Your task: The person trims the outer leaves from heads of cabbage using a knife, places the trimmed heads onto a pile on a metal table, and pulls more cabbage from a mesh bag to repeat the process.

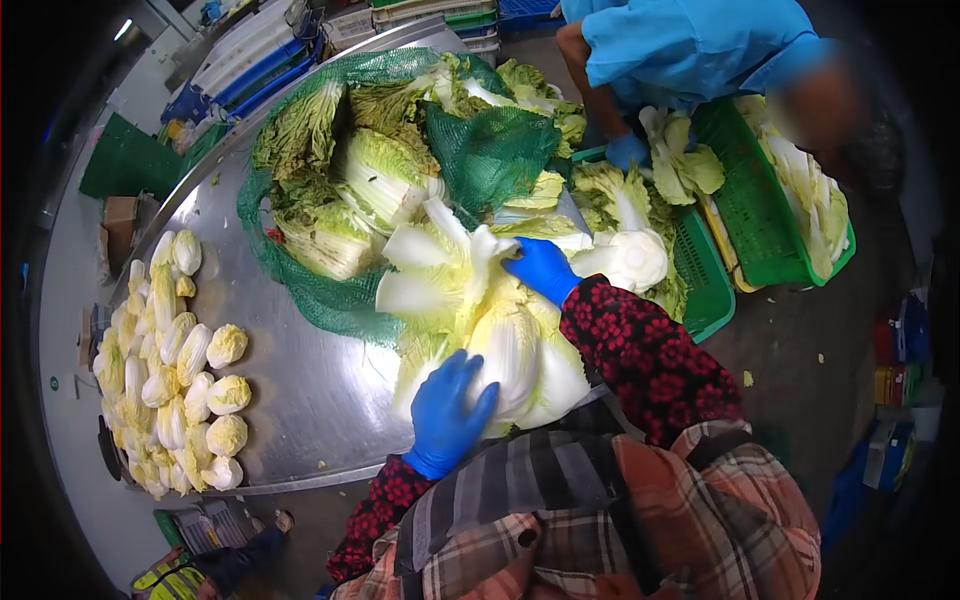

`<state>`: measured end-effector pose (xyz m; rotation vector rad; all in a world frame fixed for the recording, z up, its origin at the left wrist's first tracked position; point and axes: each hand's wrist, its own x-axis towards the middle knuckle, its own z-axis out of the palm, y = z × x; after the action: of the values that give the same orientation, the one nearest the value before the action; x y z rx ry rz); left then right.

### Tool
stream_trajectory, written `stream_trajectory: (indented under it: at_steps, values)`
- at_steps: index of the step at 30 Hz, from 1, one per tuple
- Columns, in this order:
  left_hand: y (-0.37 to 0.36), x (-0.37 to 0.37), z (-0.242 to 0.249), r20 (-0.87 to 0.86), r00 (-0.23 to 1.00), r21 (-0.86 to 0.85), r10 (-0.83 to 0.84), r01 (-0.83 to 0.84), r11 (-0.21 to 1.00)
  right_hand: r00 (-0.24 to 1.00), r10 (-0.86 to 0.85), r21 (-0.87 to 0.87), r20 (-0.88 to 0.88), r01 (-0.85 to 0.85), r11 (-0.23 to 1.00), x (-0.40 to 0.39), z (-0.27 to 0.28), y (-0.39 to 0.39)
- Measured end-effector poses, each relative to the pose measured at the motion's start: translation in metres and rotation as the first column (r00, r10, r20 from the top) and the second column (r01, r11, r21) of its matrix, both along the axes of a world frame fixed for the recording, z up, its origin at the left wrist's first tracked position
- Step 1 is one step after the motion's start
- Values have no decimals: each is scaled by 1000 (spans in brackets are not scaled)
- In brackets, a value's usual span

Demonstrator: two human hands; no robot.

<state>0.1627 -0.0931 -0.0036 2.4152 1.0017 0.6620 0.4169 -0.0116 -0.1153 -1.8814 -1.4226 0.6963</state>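
A napa cabbage point(505, 350) lies at the table edge in front of me, its pale outer leaves point(425, 265) folded outward around the tight yellow-white head. In a blue glove, my left hand point(448, 418) rests against the near left side of the cabbage, fingers stretched and thumb apart. My right hand point(543, 270), also gloved in blue, has its fingers closed on the edge of an outer cabbage leaf at the far side; the fingertips are partly hidden. Beyond it, untrimmed cabbages point(385, 180) with browned leaves sit in a green mesh bag point(345, 305).
Trimmed cabbage hearts point(190, 355) are piled on the left of the metal table point(300, 410). A co-worker in blue point(690, 55) handles leaves over green crates point(705, 280) at the right. Stacked crates point(245, 65) stand behind; another person point(190, 575) is at lower left.
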Motion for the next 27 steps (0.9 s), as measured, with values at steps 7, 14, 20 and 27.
stream_trajectory:
  at_steps: [7,14,20,27]
  values:
    - [-10,19,3,-184,971,-303,150,-201,932,969,-57,43,-241,70,997,33,35,-22]
    - [7,6,-22,-291,952,-522,94,-240,818,863,27,-277,-504,-192,941,-18,70,-111]
    - [21,3,-46,-175,975,-673,136,-219,706,916,36,-370,-399,-197,908,-19,47,-61]
    - [36,-28,-24,-94,970,-882,224,-185,433,992,117,-147,53,-108,983,-26,21,-54]
